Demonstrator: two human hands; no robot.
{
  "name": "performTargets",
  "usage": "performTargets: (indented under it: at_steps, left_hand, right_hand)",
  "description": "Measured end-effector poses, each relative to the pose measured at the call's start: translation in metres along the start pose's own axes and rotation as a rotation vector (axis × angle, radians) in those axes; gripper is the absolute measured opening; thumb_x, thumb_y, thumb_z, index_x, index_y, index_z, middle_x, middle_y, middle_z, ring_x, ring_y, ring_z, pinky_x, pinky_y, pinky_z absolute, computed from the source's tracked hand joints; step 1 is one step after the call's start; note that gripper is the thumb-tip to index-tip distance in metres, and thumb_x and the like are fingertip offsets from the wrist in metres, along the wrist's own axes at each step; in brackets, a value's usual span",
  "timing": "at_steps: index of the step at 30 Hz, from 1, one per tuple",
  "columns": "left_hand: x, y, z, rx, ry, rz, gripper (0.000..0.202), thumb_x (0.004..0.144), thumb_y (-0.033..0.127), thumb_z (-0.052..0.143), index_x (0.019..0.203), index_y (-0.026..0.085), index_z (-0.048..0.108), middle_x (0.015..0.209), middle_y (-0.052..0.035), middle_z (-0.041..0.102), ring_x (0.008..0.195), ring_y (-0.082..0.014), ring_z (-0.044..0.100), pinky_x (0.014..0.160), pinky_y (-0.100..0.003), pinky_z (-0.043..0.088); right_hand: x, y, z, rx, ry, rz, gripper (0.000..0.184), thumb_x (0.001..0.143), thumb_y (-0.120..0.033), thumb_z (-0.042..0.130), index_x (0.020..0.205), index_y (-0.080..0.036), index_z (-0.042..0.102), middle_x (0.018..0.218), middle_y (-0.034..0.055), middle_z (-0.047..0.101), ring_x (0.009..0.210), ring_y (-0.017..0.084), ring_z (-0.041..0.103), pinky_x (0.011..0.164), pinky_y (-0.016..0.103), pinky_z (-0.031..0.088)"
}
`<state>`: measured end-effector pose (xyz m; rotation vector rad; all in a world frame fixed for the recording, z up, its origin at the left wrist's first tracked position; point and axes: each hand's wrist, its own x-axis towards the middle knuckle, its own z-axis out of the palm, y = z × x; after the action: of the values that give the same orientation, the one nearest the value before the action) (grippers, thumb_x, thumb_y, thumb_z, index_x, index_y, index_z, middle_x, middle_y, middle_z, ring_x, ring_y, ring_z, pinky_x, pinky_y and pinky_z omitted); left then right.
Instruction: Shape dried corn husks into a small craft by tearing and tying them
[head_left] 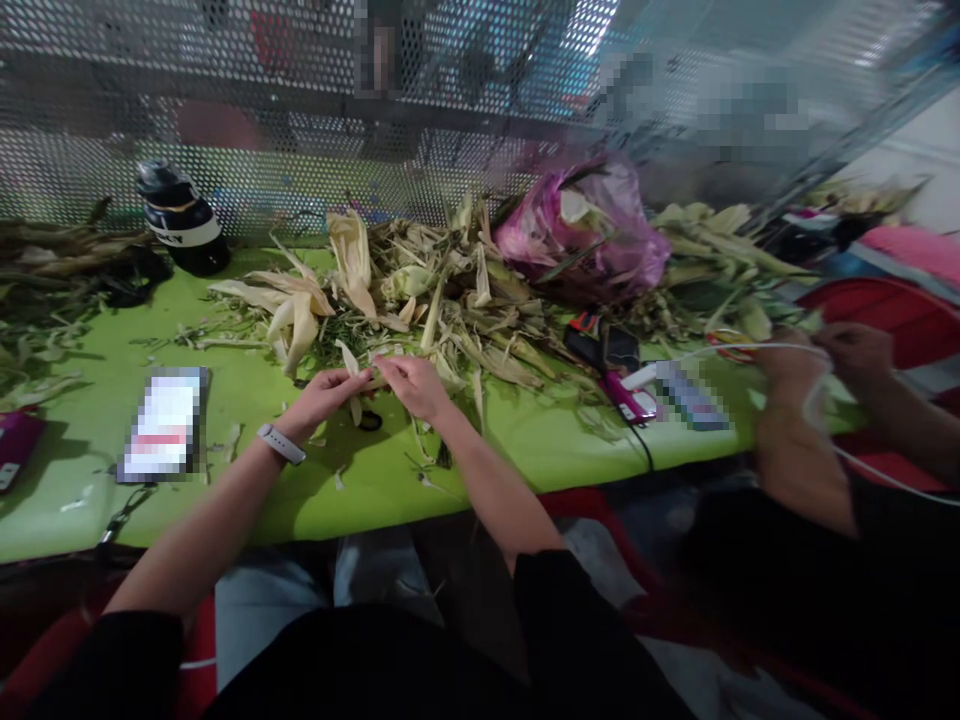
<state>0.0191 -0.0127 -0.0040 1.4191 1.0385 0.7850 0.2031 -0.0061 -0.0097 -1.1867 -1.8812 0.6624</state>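
Bare hands at work among corn husks on a green surface (247,515). The left hand (335,392), with a white wristband (281,444) behind it, has its fingers drawn narrow on a pale husk strip (347,358); the right hand (412,385) meets it fingertip to fingertip, though its exact grip is too small to tell. The strip lies at the near edge of a husk heap (517,325), with a small dark ring (370,421) just below the hands. A pink plastic bag (637,260) stands at the heap's far right; a black bottle (180,215) stands at far left, before a perforated metal screen (300,130). A phone (161,425) lies left of the left forearm. At right, near a second phone (690,397), a co-worker's hands (791,355) are close together, their detail blurred.
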Motion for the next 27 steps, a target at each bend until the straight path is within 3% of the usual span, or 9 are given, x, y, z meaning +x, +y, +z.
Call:
performTargets:
  at_steps: [4, 8, 12, 15, 17, 19, 21, 23, 27]
  left_hand:
    - [0.001, 0.000, -0.004, -0.032, 0.010, -0.013, 0.042, 0.075, 0.055, 0.070, 0.069, 0.013, 0.071, 0.060, -0.0027, 0.058, 0.053, -0.0087, 0.039, 0.048, -0.022, 0.026]
    - [0.003, -0.004, -0.008, -0.003, 0.021, -0.011, 0.042, 0.076, 0.053, 0.069, 0.061, 0.014, 0.066, 0.052, 0.0009, 0.048, 0.049, -0.0075, 0.033, 0.047, -0.023, 0.022]
    - [0.003, -0.004, -0.009, -0.008, 0.000, -0.006, 0.042, 0.082, 0.052, 0.063, 0.065, 0.014, 0.063, 0.050, 0.0032, 0.042, 0.046, -0.0072, 0.030, 0.046, -0.023, 0.020]
    - [0.001, 0.000, -0.008, -0.130, -0.051, 0.005, 0.034, 0.087, 0.049, 0.057, 0.078, 0.016, 0.061, 0.059, 0.0013, 0.052, 0.052, -0.0091, 0.041, 0.050, -0.023, 0.032]
    - [0.001, 0.001, -0.007, -0.193, -0.074, 0.029, 0.029, 0.087, 0.046, 0.059, 0.085, 0.017, 0.056, 0.068, 0.0001, 0.059, 0.058, -0.0101, 0.049, 0.057, -0.023, 0.038]
    - [0.001, 0.000, -0.006, -0.200, -0.062, 0.076, 0.029, 0.087, 0.045, 0.061, 0.091, 0.017, 0.054, 0.072, -0.0001, 0.060, 0.061, -0.0097, 0.050, 0.059, -0.022, 0.039]
    - [0.002, -0.002, -0.004, -0.189, -0.034, 0.122, 0.030, 0.089, 0.045, 0.060, 0.096, 0.018, 0.052, 0.072, 0.0006, 0.059, 0.060, -0.0087, 0.047, 0.057, -0.021, 0.037]
    - [0.001, -0.003, -0.003, -0.211, -0.029, 0.141, 0.031, 0.090, 0.045, 0.058, 0.106, 0.019, 0.050, 0.074, 0.0012, 0.058, 0.060, -0.0085, 0.047, 0.056, -0.021, 0.036]
    - [-0.001, -0.001, -0.003, -0.303, -0.038, 0.101, 0.045, 0.089, 0.039, 0.060, 0.126, 0.023, 0.041, 0.074, 0.0036, 0.055, 0.059, -0.0088, 0.046, 0.055, -0.020, 0.035]
  right_hand:
    - [0.002, 0.004, 0.003, 0.141, -0.105, 0.083, 0.052, 0.093, -0.061, 0.042, 0.061, -0.020, 0.050, 0.054, -0.0022, 0.047, 0.055, 0.012, 0.044, 0.058, 0.027, 0.033]
    - [0.003, 0.005, 0.005, 0.122, -0.019, 0.106, 0.055, 0.090, -0.066, 0.042, 0.060, -0.021, 0.045, 0.054, -0.0028, 0.043, 0.056, 0.012, 0.040, 0.057, 0.027, 0.031]
    - [0.004, 0.006, 0.000, 0.190, 0.013, 0.145, 0.055, 0.085, -0.068, 0.049, 0.059, -0.021, 0.045, 0.052, -0.0034, 0.041, 0.054, 0.011, 0.040, 0.056, 0.027, 0.033]
    - [0.009, 0.009, -0.002, 0.442, 0.148, 0.285, 0.053, 0.079, -0.072, 0.054, 0.066, -0.021, 0.050, 0.055, -0.0034, 0.047, 0.052, 0.011, 0.045, 0.053, 0.025, 0.038]
    - [0.012, 0.012, 0.000, 0.667, 0.264, 0.419, 0.056, 0.080, -0.076, 0.047, 0.077, -0.021, 0.054, 0.062, -0.0015, 0.055, 0.054, 0.012, 0.051, 0.055, 0.026, 0.044]
    - [0.014, 0.014, 0.005, 0.809, 0.246, 0.509, 0.062, 0.081, -0.079, 0.039, 0.084, -0.020, 0.057, 0.068, 0.0016, 0.060, 0.059, 0.014, 0.057, 0.059, 0.029, 0.049]
    - [0.013, 0.013, 0.011, 0.826, 0.078, 0.488, 0.061, 0.081, -0.077, 0.043, 0.087, -0.019, 0.061, 0.075, 0.0040, 0.065, 0.068, 0.016, 0.061, 0.066, 0.031, 0.051]
    - [0.010, 0.011, 0.016, 0.770, -0.078, 0.374, 0.052, 0.077, -0.069, 0.059, 0.090, -0.019, 0.065, 0.080, 0.0034, 0.068, 0.077, 0.017, 0.063, 0.075, 0.031, 0.052]
    - [0.006, 0.009, 0.019, 0.611, -0.091, 0.162, 0.037, 0.072, -0.051, 0.073, 0.090, -0.018, 0.068, 0.086, 0.0015, 0.067, 0.084, 0.016, 0.061, 0.085, 0.031, 0.048]
